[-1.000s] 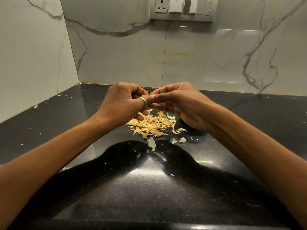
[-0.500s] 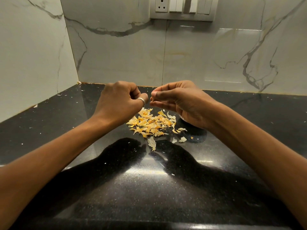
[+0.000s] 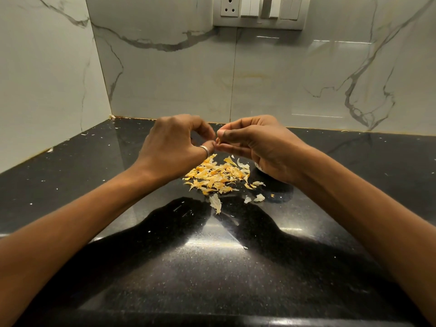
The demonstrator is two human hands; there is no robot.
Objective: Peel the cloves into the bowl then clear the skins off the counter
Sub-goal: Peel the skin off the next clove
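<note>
My left hand (image 3: 174,143) and my right hand (image 3: 257,142) meet fingertip to fingertip above the black counter (image 3: 212,267). Both have curled fingers and pinch a small garlic clove (image 3: 218,140), of which only a pale sliver shows between the thumbs. My left thumb wears a silver ring. Below the hands lies a pile of yellow and white garlic skins (image 3: 217,174). A white bowl (image 3: 257,166) is almost wholly hidden under my right palm; only a bit of its rim shows.
Loose skin pieces (image 3: 215,202) lie nearer to me than the pile, and tiny flakes dot the counter to the left. Marble walls close the counter at the back and left. A switch panel (image 3: 258,10) is on the back wall.
Half a second ago the hands were slightly apart; they have come back together at the fingertips. The skin pile has not changed.
</note>
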